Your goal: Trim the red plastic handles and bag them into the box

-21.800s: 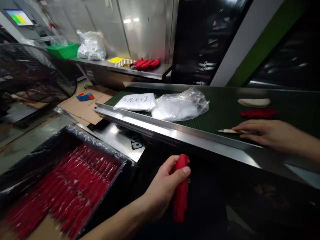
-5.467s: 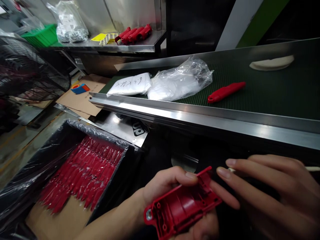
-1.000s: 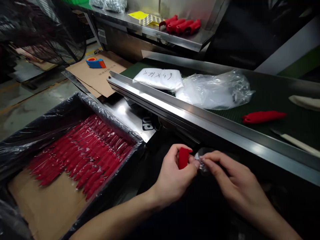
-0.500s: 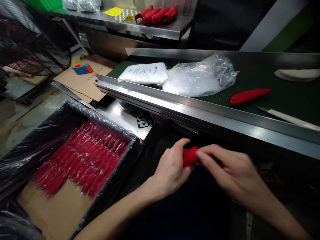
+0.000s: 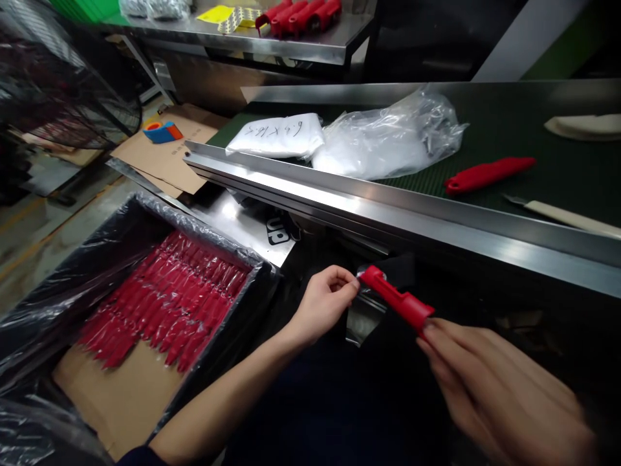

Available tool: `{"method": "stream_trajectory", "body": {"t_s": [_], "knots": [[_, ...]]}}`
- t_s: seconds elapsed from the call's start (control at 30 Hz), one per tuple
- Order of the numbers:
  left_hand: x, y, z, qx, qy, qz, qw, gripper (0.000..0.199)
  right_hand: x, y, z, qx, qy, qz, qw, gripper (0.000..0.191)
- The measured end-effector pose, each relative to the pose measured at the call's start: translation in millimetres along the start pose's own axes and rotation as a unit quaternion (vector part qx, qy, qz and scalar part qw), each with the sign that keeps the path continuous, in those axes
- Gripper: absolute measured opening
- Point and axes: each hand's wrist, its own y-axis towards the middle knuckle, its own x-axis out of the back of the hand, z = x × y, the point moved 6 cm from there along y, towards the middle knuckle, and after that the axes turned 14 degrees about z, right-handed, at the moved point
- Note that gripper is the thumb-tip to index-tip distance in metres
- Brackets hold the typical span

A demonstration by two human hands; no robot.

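**Red housing in right hand, clear of the conveyor**

Through the head camera I find the right hand (image 5: 499,382) pinching a red plastic housing (image 5: 400,299) by its near end, thumb against fingers. The housing is tilted, held in the air in front of the conveyor's metal rail (image 5: 369,207). Its far end reaches the left hand (image 5: 326,299), whose thumb and index fingertip are pressed together. Something clear shows there; I cannot tell whether the left fingers grip it.

On the green conveyor belt (image 5: 485,129) I record a second red housing (image 5: 490,175), a pale-handled craft knife (image 5: 567,215) just beside it, a cream-coloured curved pad (image 5: 587,127), a white packet (image 5: 276,136) with handwritten marks and a clear plastic bag (image 5: 388,136) touching it.

To the left stands a box (image 5: 111,239) lined with dark plastic, holding rows of film-wrapped red pieces (image 5: 165,298). A blue-and-orange tape dispenser (image 5: 163,133) rests on cardboard (image 5: 160,162). More red housings (image 5: 298,18) lie on the rear steel counter (image 5: 339,32).
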Motion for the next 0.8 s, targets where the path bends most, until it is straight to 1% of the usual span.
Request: {"method": "stream_trajectory", "body": {"t_s": [0.1,0.17,0.27,0.33,0.37,0.43,0.5,0.53,0.57,0.63,0.67,0.73,0.8], "knots": [[0.4,-1,0,-0.023,0.017,0.009,1.000,0.019,-7,1,2,0.033,0.002,0.016,0.999,0.040],[3.4,-3,0,-0.039,0.044,0.006,0.998,0.021,-13,-2,2,0.063,0.009,0.040,0.997,0.038],[3.4,-8,-5,-0.073,0.106,0.015,0.992,0.017,-25,-7,1,0.105,0.007,0.093,0.990,0.038],[-1.2,-13,-8,-0.102,0.147,0.024,0.984,0.015,-32,-9,1,0.112,-0.012,0.107,0.988,0.039],[-4.1,-16,-9,-0.114,0.161,0.023,0.980,0.014,-33,-9,1,0.103,-0.020,0.093,0.990,0.036],[-10.2,-20,-8,-0.134,0.175,0.008,0.975,0.015,-31,-7,0,0.053,-0.016,0.032,0.998,0.029],[-17.6,-24,-5,-0.149,0.176,-0.007,0.973,0.014,-25,-7,-2,-0.038,-0.006,-0.057,0.998,0.027],[-22.0,-25,-2,-0.154,0.176,-0.010,0.972,0.013,-23,-9,-4,-0.085,-0.002,-0.092,0.992,0.026],[-26.5,-27,0,-0.160,0.176,-0.010,0.971,0.013,-22,-11,-6,-0.124,0.003,-0.114,0.986,0.023],[-33.7,-30,2,-0.169,0.183,-0.009,0.968,0.012,-23,-16,-9,-0.167,0.026,-0.122,0.978,0.018],[-35.9,-32,2,-0.173,0.189,-0.010,0.966,0.012,-25,-18,-11,-0.169,0.047,-0.112,0.978,0.018],[-36.7,-37,-2,-0.185,0.212,-0.021,0.959,0.013,-31,-19,-14,-0.148,0.094,-0.090,0.980,0.023],[-33.2,-42,-9,-0.194,0.248,-0.045,0.948,0.014,-39,-16,-14,-0.116,0.139,-0.083,0.980,0.027]]}}
